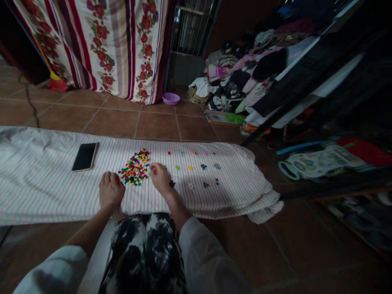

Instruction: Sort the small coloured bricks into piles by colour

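A heap of tiny bright blocks (134, 168), red, yellow, green, orange and blue among them, lies on the striped cloth. My right hand (159, 177) is at the heap's right edge, thumb and fingers pinched together; whatever sits between the fingertips is too small to make out. To the left of the heap, my left hand (110, 190) rests on the cloth with its fingers curled in, and its palm is hidden. Right of my right hand are small groups sorted by colour, such as yellow pieces (190, 167), grey pieces (217, 166) and dark green pieces (206, 185). Black pieces (172, 183) lie by my right wrist.
A phone (85, 157) lies on the striped cloth (49, 179) at the left. Beyond are a floral curtain (119, 49), a purple basin (170, 98) and a heap of clothes (232, 77). A dark slanted post (275, 116) stands past the cloth's right end.
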{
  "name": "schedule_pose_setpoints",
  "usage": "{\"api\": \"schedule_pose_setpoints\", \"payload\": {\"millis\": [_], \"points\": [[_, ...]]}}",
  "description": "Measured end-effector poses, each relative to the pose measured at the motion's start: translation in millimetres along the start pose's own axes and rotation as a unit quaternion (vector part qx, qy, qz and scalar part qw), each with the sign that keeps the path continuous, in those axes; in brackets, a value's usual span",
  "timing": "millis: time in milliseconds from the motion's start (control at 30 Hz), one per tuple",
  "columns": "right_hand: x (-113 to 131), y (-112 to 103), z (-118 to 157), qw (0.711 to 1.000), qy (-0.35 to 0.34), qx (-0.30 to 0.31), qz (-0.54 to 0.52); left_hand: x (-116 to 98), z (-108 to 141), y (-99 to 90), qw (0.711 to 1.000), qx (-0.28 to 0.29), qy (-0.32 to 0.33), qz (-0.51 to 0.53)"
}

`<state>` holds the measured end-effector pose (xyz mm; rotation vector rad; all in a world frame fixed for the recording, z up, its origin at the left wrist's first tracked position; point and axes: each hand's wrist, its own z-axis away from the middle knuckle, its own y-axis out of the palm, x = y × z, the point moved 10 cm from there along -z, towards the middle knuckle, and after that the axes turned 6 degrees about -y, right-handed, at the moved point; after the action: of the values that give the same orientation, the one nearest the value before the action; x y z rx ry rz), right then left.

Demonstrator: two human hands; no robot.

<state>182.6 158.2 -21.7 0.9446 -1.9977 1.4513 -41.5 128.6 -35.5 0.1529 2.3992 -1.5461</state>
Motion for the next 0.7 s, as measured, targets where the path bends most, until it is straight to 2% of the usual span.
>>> {"api": "schedule_pose_setpoints", "payload": {"millis": [233,500,700], "points": [[-41.7,-48.0,10.0,0.997,0.020,-0.061,-0.041,-1.2,0.3,0.2,1.000,-0.004,0.020,-0.015],[-111.5,-113.8,24.9,0.986,0.060,-0.155,-0.027,-4.3,1.2,-1.1,0.999,-0.007,0.034,-0.032],[-155.2,-157.8,34.6,0.974,0.114,-0.193,-0.017,-4.4,1.2,-2.6,0.999,-0.010,0.027,-0.033]]}}
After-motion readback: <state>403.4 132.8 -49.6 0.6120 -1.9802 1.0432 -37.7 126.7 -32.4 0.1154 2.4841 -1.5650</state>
